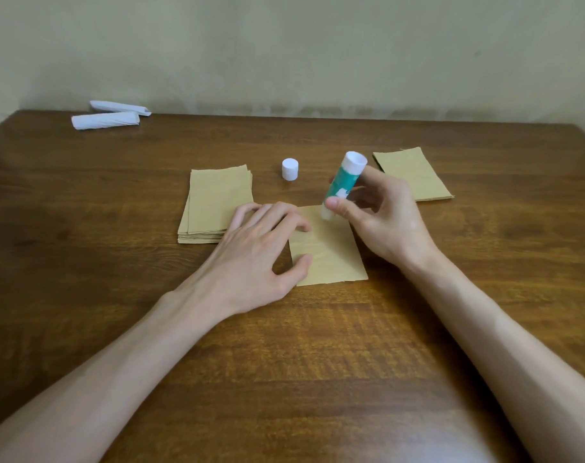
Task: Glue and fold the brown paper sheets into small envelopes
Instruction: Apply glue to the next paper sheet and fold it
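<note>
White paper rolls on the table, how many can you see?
2. Both lie at the far left corner of the table: the rear roll by the wall, the front roll just before it. None looks hidden.

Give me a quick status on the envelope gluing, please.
Left hand pressing brown sheet flat. Right hand gripping glue stick, tip at sheet's far edge. Cap off, nothing obstructing.

A: What colour is the glue stick?
B: Teal-green, white at both ends. The cap is white.
A: And the papers?
B: The centre sheet and the stack are plain tan. The table is dark brown wood grain, and the upper-left rolls are white.
</note>
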